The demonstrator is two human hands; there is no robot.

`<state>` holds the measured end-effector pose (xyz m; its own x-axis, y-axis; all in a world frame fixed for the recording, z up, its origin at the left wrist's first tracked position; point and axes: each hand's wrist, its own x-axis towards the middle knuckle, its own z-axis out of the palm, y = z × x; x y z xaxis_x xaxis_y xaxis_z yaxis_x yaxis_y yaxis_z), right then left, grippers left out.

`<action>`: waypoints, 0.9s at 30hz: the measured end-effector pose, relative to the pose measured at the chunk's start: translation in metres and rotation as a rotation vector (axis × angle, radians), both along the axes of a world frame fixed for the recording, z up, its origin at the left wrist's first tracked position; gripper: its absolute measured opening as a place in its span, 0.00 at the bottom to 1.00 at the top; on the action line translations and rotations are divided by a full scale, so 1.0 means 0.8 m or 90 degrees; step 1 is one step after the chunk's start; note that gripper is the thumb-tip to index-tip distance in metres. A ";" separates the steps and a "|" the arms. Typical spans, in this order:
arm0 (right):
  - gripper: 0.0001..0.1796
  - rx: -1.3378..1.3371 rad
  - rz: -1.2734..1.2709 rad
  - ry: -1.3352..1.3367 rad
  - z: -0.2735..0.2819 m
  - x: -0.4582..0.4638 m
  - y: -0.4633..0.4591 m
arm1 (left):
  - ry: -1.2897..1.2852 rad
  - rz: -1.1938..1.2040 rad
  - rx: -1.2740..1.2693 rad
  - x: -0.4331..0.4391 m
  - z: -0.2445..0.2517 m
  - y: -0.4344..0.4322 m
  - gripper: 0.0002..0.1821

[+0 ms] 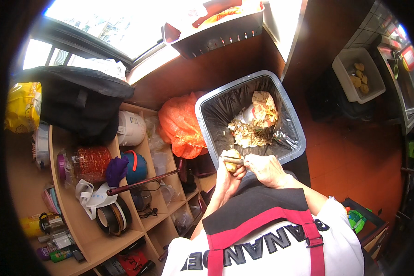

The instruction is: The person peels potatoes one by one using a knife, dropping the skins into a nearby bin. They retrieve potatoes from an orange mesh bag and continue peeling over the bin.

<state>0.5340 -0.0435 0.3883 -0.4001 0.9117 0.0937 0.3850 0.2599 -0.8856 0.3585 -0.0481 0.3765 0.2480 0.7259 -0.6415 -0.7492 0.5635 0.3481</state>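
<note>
Over the near edge of a lined waste bin (293,119), my left hand (227,177) holds a pale yellow potato (232,166), partly peeled as far as I can tell. A peeler or small knife (234,160) lies across the potato's upper side, its handle end gripped in my right hand (265,169). Inside the black liner are peelings (250,136) and a crumpled food wrapper or bag (264,107). Several potatoes (358,79) lie in a pale plastic tub (341,69) at the upper right.
An orange mesh sack (181,124) touches the bin's left side. Wooden shelving (89,241) with jars, a rice cooker (130,128) and bags fills the left. A dark basket (224,43) stands beyond the bin, by the window. A sink (408,89) is at the far right.
</note>
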 end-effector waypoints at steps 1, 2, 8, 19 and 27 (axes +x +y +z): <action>0.09 0.014 -0.004 0.001 -0.003 0.001 0.002 | -0.011 -0.003 -0.012 -0.001 0.003 0.000 0.28; 0.09 0.058 -0.025 -0.039 -0.006 0.002 0.005 | -0.043 -0.018 0.025 -0.002 0.006 0.001 0.28; 0.11 -0.057 -0.191 -0.152 -0.021 0.026 0.036 | -0.027 -0.046 0.086 -0.001 0.028 0.007 0.28; 0.11 -0.057 0.021 -0.022 0.023 0.001 0.003 | 0.095 -0.036 0.016 0.000 0.006 0.004 0.31; 0.10 -0.048 0.031 -0.003 0.009 -0.001 0.004 | 0.049 0.004 0.007 -0.001 0.000 -0.001 0.31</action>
<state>0.5334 -0.0405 0.3952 -0.4447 0.8954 0.0232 0.3779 0.2111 -0.9015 0.3578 -0.0492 0.3764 0.1935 0.7341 -0.6509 -0.7234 0.5549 0.4108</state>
